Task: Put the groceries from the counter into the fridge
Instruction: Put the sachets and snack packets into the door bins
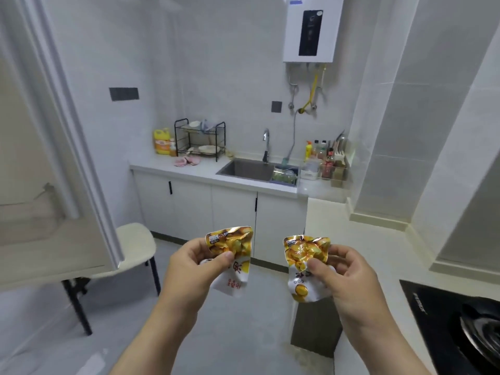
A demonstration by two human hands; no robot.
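Pinching one small snack packet [230, 259] between thumb and curled fingers, the left hand [194, 269] holds it up in mid-air over the grey floor, while the right hand [343, 272] grips a second matching snack packet [307, 266] in the same way, thumb pressed on its front. Both packets are crinkled foil, golden yellow at the top and white lower down, with print too small to read, and they sit side by side without touching. Beyond the hands, white cabinet doors run under a pale counter [194, 170] that carries a steel sink [247, 169] with a curved faucet [266, 144]. A black dish rack [200, 139] stands to the left of the sink, with a yellow detergent jug [161, 142] just beside it and a pink cloth [186, 161] in front. Bottles and a knife block crowd the counter corner to the right of the sink. A white water heater [312, 28] hangs on the tiled wall above. At the lower right lies a black gas stove [454, 328]; at the left stands a cream chair [135, 247] with black legs.
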